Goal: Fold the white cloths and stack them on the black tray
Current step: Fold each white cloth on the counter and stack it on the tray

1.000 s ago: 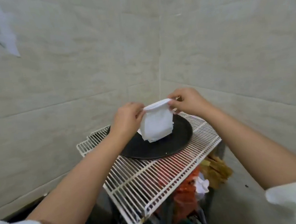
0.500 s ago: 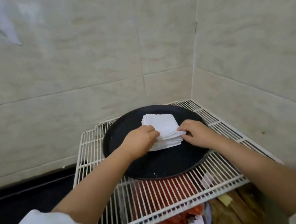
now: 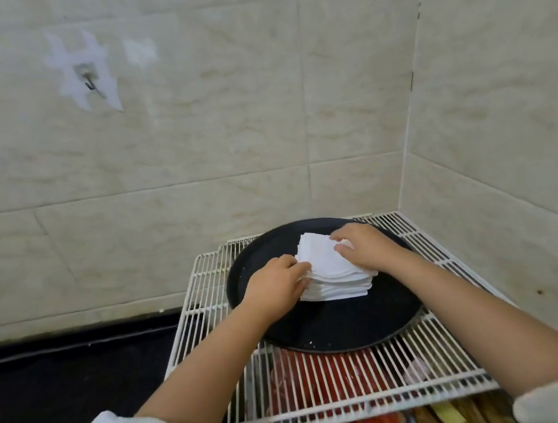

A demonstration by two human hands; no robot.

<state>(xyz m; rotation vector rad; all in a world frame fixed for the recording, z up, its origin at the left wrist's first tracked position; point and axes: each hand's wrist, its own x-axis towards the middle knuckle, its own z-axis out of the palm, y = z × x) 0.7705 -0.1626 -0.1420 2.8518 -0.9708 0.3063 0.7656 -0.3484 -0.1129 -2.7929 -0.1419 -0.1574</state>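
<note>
Cloth held up in air between both hands a second ago now lies on top of stack of white cloths (image 3: 333, 269), centre-right of frame, on black tray (image 3: 334, 329) atop wire rack (image 3: 324, 392). Left hand (image 3: 275, 285) rests against stack's left edge, fingers loosely bent (no grip seen). Right hand (image 3: 365, 247) lies flat on top, fingers straight. Judgement: this cloth placed, hands squaring pile; no unfolded cloth in view.

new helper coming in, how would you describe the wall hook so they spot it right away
Start at the white wire rack in the tiled corner and look up the left wall. The small metal hook sits inside a ragged white patch, the only fitting on those tiles.
</note>
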